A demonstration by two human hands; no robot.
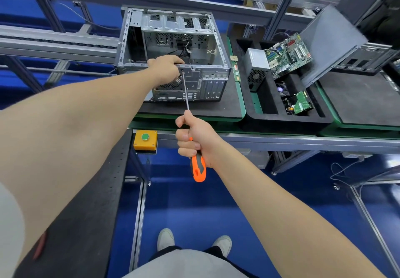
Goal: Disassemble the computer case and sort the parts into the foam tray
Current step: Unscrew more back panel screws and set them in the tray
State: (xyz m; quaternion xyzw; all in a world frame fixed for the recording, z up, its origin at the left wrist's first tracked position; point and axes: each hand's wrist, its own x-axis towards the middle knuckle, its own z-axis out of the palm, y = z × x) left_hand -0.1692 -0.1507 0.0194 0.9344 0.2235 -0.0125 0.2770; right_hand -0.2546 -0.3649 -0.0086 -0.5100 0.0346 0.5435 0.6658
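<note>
An open grey computer case (pixel 173 35) lies on a black mat with its rear panel facing me. My left hand (pixel 166 65) grips the case's near top edge, fingers curled over the rim. My right hand (pixel 194 141) grips an orange-and-grey screwdriver (pixel 198 167); its long shaft runs up to a screw on the rear panel just below my left hand. To the right, the black foam tray (pixel 270 113) holds a silver power supply (pixel 257 65), a green motherboard (pixel 287 54) leaning upright, and a small green board (pixel 303 104) in a near compartment.
A grey side panel (pixel 329 46) leans at the tray's right end. A yellow box with a green button (pixel 145 140) sits on the rail below the case. Another black mat (pixel 363 98) lies at the far right. Aluminium conveyor rails run behind. My shoes stand on blue floor.
</note>
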